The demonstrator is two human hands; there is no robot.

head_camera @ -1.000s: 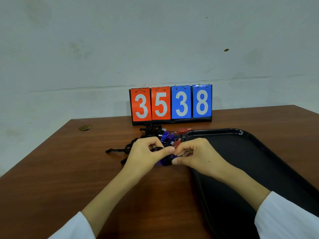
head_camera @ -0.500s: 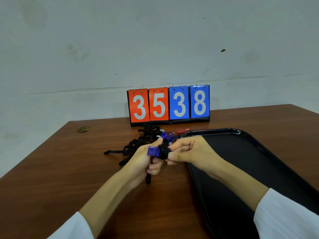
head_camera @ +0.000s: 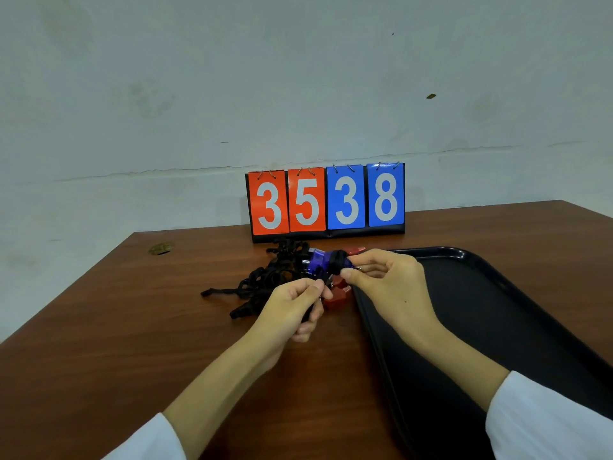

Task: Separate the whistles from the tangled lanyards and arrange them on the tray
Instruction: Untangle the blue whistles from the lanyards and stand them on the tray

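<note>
Whistle: the blue translucent plastic whistle is held in the air just over the tangle, near the far left corner of the tray; a black strand is wound around its middle.
Handling: I judge it light and rigid, with a smooth shell that may slip; the bare ends of the body are the better places to hold, not the wound cord.
Lanyards: the black woven lanyards lie in a loose heap on the worktop; they look soft and limp, so they will probably catch on each other when pulled.
Hands: the right hand pinches the whistle at its right end between thumb and fingertips; the left hand is lower, fingers curled, gripping a black strand that leads up toward the whistle.
Other whistles: dark red plastic whistles rest on the worktop between the two hands, just beside the tray rim; one more red piece shows behind the right hand, partly hidden.
Tray: the black plastic tray lies at the right, with a raised rim.
In the way: the wound strand and the red whistles below; a hard pull could drag them along.
Around: the brown wooden worktop; a flip scoreboard reading 3538 stands behind the heap, against a pale wall.
</note>
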